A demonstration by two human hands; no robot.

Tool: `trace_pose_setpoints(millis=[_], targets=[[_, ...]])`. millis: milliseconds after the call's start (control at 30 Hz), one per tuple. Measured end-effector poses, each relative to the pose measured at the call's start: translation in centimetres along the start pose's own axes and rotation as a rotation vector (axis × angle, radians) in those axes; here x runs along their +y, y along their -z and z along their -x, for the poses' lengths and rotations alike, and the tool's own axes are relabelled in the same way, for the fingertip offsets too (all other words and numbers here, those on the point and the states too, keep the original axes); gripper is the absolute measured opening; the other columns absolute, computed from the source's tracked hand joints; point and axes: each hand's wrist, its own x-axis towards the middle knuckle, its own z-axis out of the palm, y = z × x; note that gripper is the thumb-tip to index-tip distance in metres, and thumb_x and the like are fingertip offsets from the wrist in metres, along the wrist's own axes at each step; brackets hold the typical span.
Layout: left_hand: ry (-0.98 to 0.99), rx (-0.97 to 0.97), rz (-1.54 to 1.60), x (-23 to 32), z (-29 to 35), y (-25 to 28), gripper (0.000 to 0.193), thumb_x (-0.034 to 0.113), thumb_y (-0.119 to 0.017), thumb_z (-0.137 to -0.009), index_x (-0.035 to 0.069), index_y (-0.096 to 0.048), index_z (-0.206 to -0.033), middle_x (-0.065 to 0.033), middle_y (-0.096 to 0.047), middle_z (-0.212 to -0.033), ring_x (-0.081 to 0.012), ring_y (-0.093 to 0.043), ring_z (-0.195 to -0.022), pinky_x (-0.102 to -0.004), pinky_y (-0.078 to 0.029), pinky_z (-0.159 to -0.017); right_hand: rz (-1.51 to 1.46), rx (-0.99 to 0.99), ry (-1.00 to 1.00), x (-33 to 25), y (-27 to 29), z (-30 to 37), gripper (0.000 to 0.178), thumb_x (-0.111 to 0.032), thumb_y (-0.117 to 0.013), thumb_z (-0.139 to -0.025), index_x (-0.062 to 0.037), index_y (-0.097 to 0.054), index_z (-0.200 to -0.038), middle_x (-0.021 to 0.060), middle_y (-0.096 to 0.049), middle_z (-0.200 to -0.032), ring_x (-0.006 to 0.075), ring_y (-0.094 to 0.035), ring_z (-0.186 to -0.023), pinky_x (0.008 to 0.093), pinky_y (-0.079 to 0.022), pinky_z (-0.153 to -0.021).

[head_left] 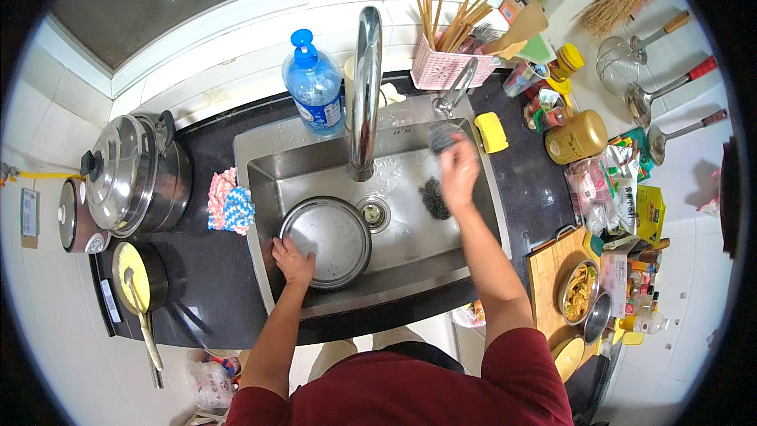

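In the steel sink [418,264], a round metal pan [331,241] with a shiny rim lies at the left. My left hand [294,259] grips its near-left edge. My right hand [460,170] is raised over the sink's right side, closed on a dark grey scouring pad [444,138] that is smeared by motion. Below it, a second dark scrubber [434,199] rests on the sink floor. Between pan and scrubber is the drain [374,213], with pale bits in it. A tall chrome faucet [365,95] rises over the middle.
A blue pump bottle [315,91] and pink chopstick basket [443,65] stand behind the sink. A yellow sponge [491,132] sits right, knitted cloths [230,200] left. Lidded pots [138,173] line the far left; a cutting board [544,268] bears a bowl of food [579,292].
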Motion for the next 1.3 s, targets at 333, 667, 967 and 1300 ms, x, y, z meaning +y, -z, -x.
trace_pose_setpoints(millis=[333,667,967,1300], targets=[[-0.019,0.053,0.029,0.0,-1.8,0.2,0.057,0.016,-0.066,-0.07,-0.007,-0.038,-0.113,-0.0265,-0.049,-0.107,-0.0391,-0.048,-0.101,-0.0459,-0.038,-0.089,0.403,-1.293,0.88,-6.7,-9.7,18.4,0.02,-0.013,-0.053,-0.073,-0.004,-0.068,-0.084,0.0106,-0.064,-0.087,0.0258,-0.059,-0.089,0.0353,-0.047,-0.077],[0.115,-0.158,0.205,-2.6,-0.8,-1.2,0.041,0.018,-0.047,-0.088,-0.002,-0.04,-0.123,-0.0283,-0.06,-0.093,-0.0416,-0.059,-0.088,-0.0465,-0.046,-0.078,0.186,-1.819,0.128,-8.1,-16.2,25.0,0.022,-0.004,-0.058,-0.065,0.0044,-0.064,-0.084,0.0229,-0.062,-0.096,0.0362,-0.059,-0.093,0.0414,-0.048,-0.075],[0.088,-0.085,0.294,-3.4,-0.5,-0.9,0.039,0.016,-0.045,-0.088,0.0,-0.043,-0.124,-0.0299,-0.059,-0.09,-0.0436,-0.058,-0.084,-0.0477,-0.045,-0.076,-0.505,-0.28,-1.626,-8.1,-26.6,24.4,0.016,-0.007,-0.054,-0.077,0.0024,-0.053,-0.09,0.0119,-0.055,-0.079,0.0228,-0.053,-0.068,0.0399,-0.043,-0.058],[0.062,-0.072,0.24,-3.7,-0.9,-1.4,0.038,0.017,-0.045,-0.089,-0.001,-0.045,-0.123,-0.0274,-0.061,-0.088,-0.0416,-0.06,-0.081,-0.0469,-0.046,-0.074,-0.168,-1.176,-0.71,-9.7,-20.3,28.9,0.022,-0.011,-0.057,-0.074,-0.0013,-0.06,-0.094,0.0183,-0.063,-0.091,0.0319,-0.06,-0.082,0.037,-0.047,-0.067]])
